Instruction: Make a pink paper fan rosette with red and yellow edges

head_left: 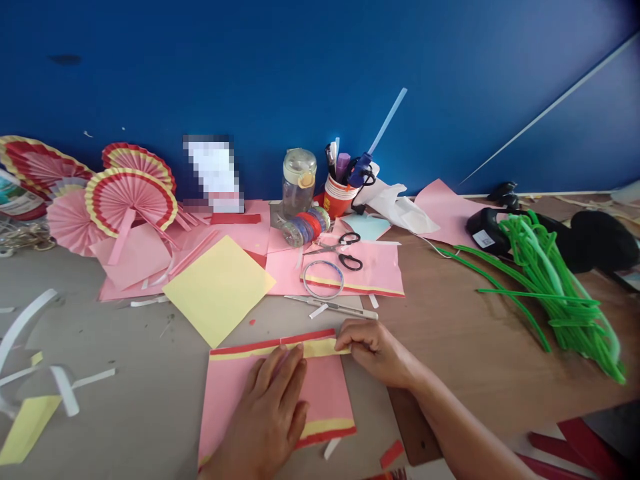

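As your left hand [273,397] lies flat on the pink sheet [327,390] on the tabletop [150,380], your right hand [375,351] pinches the far yellow strip [320,349]; the near border [327,425] looks done, this strip perhaps unfinished.

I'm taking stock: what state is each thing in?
Pink sheet, lying flat
Left hand, laid flat
Right hand, pinching yellow strip
Yellow square, flat
Scissors, open
Bottle, upright, lidded
Red cup, upright, holding pens
Glue gun, stick loaded
Front fan, spread open
Pipe cleaners, bunched

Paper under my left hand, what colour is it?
Pink paper, red and yellow along two edges; head view.
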`<action>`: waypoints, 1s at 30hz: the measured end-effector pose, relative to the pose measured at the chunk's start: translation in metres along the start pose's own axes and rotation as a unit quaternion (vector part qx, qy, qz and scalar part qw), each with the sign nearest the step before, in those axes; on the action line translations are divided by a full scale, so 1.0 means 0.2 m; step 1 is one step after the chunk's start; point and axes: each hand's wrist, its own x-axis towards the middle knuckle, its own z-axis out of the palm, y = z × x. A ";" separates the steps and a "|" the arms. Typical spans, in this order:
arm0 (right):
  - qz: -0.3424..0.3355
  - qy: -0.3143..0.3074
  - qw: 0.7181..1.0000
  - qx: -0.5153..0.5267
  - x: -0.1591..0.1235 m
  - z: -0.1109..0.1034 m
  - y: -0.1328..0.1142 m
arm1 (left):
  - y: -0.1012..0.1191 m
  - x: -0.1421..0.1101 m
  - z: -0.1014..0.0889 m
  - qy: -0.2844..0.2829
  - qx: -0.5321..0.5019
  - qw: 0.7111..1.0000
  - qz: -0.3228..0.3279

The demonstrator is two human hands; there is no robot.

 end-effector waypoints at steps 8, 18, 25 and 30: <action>0.025 -0.023 0.999 0.039 0.01 -0.03 0.00 | 0.00 0.00 0.00 0.002 0.004 1.000 0.006; 0.005 -0.019 1.000 0.005 0.02 -0.01 0.00 | 0.00 0.00 0.00 0.002 0.003 1.000 0.008; -0.003 -0.013 0.999 -0.030 0.02 0.00 0.00 | -0.01 0.00 0.01 0.004 0.000 1.000 0.007; -0.013 -0.014 0.998 -0.054 0.01 0.01 0.00 | -0.01 0.00 0.01 0.001 0.005 1.000 0.006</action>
